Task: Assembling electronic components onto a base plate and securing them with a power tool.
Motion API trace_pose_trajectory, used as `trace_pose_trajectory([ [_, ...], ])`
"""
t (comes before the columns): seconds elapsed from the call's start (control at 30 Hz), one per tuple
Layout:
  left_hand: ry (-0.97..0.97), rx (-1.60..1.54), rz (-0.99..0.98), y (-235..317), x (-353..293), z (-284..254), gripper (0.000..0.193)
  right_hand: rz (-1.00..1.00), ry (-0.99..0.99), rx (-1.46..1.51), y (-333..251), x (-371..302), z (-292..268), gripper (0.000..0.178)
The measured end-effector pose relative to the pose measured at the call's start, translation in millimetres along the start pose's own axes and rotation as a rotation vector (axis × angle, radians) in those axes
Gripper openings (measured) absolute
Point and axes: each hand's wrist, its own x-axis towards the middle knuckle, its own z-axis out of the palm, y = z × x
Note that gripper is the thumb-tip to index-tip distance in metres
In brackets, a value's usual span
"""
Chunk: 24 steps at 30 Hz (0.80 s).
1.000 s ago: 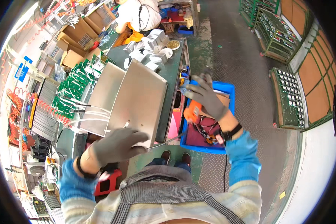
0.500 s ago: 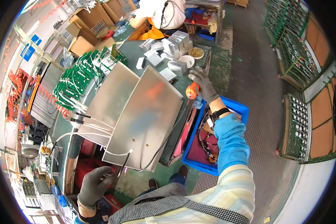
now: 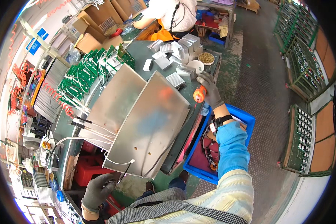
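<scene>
two metal panels (image 3: 147,130) were set on bench (image 3: 138,56). one blue bin (image 3: 251,125) was loaded with dark wires (image 3: 205,149). left hand (image 3: 98,190) was half-curled; pinch could not be told. one orange tool (image 3: 199,94) was gripped by right hand (image 3: 212,91) near bench edge. one dish (image 3: 208,65) was filled with brassy bits (image 3: 205,58).

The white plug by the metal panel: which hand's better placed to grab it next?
Probably the left hand: it's closer to the white plug. The right hand is beyond the metal panel, gripping an orange handheld tool.
</scene>
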Motion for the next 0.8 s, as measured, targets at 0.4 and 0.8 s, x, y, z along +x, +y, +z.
trace_pose_trajectory([
  [0.4,-0.075,-0.147,0.036,3.7,-1.1,-8.2,0.024,-0.195,0.277,0.308,-144.8,17.1,-72.4,0.055],
  [0.8,-0.311,-1.297,0.176,-20.9,25.4,-44.0,0.057,-0.578,0.25,0.849,-345.7,33.6,-103.2,0.078],
])
